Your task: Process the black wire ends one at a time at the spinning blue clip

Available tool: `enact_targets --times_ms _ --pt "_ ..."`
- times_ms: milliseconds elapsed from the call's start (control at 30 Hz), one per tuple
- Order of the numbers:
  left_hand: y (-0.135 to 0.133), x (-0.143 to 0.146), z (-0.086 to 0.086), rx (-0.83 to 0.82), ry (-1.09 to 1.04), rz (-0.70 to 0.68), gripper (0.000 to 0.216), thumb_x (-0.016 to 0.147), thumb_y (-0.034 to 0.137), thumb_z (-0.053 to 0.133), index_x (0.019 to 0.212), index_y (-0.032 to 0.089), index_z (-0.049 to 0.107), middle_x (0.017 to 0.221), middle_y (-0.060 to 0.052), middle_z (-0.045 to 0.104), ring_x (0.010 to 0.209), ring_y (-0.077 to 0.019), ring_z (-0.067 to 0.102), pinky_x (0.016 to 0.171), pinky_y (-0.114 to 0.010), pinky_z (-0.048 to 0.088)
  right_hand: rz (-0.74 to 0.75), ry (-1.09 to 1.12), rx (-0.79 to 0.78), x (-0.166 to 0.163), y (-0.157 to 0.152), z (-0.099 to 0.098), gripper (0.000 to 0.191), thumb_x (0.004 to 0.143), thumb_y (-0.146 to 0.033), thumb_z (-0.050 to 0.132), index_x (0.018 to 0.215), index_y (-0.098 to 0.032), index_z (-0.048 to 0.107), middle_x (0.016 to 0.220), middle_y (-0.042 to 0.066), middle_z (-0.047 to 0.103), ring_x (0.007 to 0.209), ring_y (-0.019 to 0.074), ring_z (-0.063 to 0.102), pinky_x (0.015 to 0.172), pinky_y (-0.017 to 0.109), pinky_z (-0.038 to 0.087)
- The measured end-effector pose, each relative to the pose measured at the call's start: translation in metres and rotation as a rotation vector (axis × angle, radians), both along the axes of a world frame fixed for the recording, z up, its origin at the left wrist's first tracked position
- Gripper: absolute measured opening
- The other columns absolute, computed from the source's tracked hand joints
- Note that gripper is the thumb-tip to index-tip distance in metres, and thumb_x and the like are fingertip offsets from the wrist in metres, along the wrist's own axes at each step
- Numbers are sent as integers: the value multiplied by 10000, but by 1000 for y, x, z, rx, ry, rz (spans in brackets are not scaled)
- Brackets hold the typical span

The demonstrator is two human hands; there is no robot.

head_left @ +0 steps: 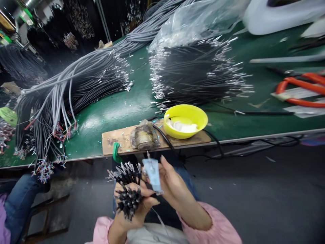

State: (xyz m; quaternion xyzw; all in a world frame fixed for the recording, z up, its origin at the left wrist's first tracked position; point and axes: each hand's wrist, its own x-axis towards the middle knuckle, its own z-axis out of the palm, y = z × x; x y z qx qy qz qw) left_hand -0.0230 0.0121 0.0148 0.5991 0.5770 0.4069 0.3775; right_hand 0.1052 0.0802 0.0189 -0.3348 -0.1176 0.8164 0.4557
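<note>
In my left hand (137, 206) is a thick bundle of short black wires (128, 201), gripped by the closed fingers, with bare silvery ends pointing up and toward me. My right hand (174, 184) is beside a light-blue tapered piece (152, 174), its thumb stretched up and apart. The blue piece hides some of that hand's fingertips. A thin metal shaft runs from the blue piece toward a small, grimy motor (144, 136). This motor is fixed on a wooden board (118, 137) at the table edge. A green clamp (116, 152) is at the board's front edge.
A yellow bowl (200, 118) with white material stands on the board. Behind it lies a wide stack of black wires (193, 74) under clear plastic. Grey cables (83, 64) cover the green table (138, 79) at left. Orange-handled scissors (281, 88) lie at right.
</note>
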Motion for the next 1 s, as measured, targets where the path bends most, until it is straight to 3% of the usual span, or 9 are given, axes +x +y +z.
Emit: enact_targets --times_ms 100,233,333,433,533,600,700,867,1000 --pt "-3 2 5 -33 10 -79 181 862 309 549 948 190 655 994 -57 668 868 -184 628 812 -378 505 -40 -74 9 5 -3 -9 464 500 -630 735 569 -174 679 485 4 623 464 140 557 442 237 435" --pt "-5 8 16 -84 -17 -19 82 735 274 686 738 216 743 769 -53 728 729 -223 668 765 -353 516 -100 -274 148 15 -17 -20 439 574 -605 706 536 -172 648 467 -4 557 445 126 486 430 238 380" --pt "-5 12 24 -120 -68 29 105 732 252 663 767 243 762 734 -34 741 652 -226 672 663 -339 539 -171 -557 371 25 -31 -21 409 712 -523 636 491 -184 579 460 -15 502 437 120 443 427 238 359" --pt "-4 15 28 -211 -165 91 170 730 212 635 824 272 763 697 -4 738 656 -238 675 664 -354 546 -248 -813 615 30 -43 -15 289 793 -357 589 552 -199 581 487 -14 508 450 136 476 430 244 380" --pt "-10 21 24 -307 -235 103 119 640 171 687 681 264 750 604 6 705 645 -254 661 658 -371 544 -255 -924 963 28 -50 -4 65 756 -220 634 692 -208 635 552 -3 575 498 153 523 476 262 428" --pt "-17 24 18 -355 -263 144 82 563 176 737 529 233 690 537 4 666 597 -249 637 595 -355 537 -211 -929 1106 25 -51 2 39 754 -175 635 736 -209 632 585 4 605 535 159 546 529 279 458" --pt "-26 27 9 -385 -310 288 134 509 220 778 532 195 648 556 -11 653 583 -231 618 586 -344 529 -169 -905 1122 22 -51 5 117 796 -162 590 688 -204 595 564 2 587 536 155 537 544 286 466" --pt "-33 25 5 -354 -354 354 215 557 334 766 688 192 672 704 -44 689 684 -223 638 714 -352 526 -183 -847 1064 22 -50 4 212 816 -202 593 607 -198 557 518 -8 560 493 140 515 479 259 435" --pt "-33 21 5 -302 -407 341 289 618 442 725 673 165 665 529 -12 589 481 -135 520 502 -261 456 -147 -837 1032 22 -49 4 266 829 -298 591 585 -194 572 496 0 555 475 146 518 468 260 438"
